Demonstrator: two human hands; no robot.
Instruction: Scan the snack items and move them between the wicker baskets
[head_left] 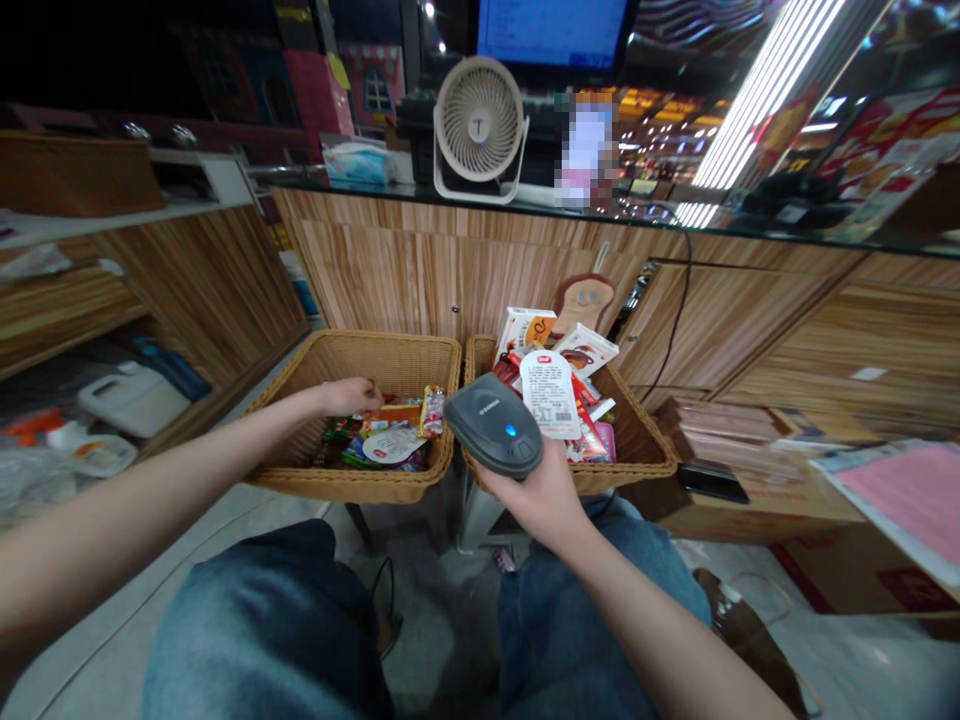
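Two hands were busy over a pair of wicker baskets. The right hand [544, 490] held a gray barcode scanner [493, 425] in front of the right basket [645, 445], its fingers [525, 462] curled together under the scanner, with a small blue light glowing on top. Behind the scanner, that basket was heaped with snack packets [589, 410] and a printed white slip [551, 393]. The left hand [349, 397] reached over the left basket [352, 348], its fingers bent down toward another pile of snack packets [390, 440]; I could not tell whether they pinched anything. The baskets stood side by side before a wood-grain counter [375, 270]. A white desk fan [478, 120] stood on its glass top, and a dark phone [712, 481] lay on a cardboard box [750, 512] to the right.
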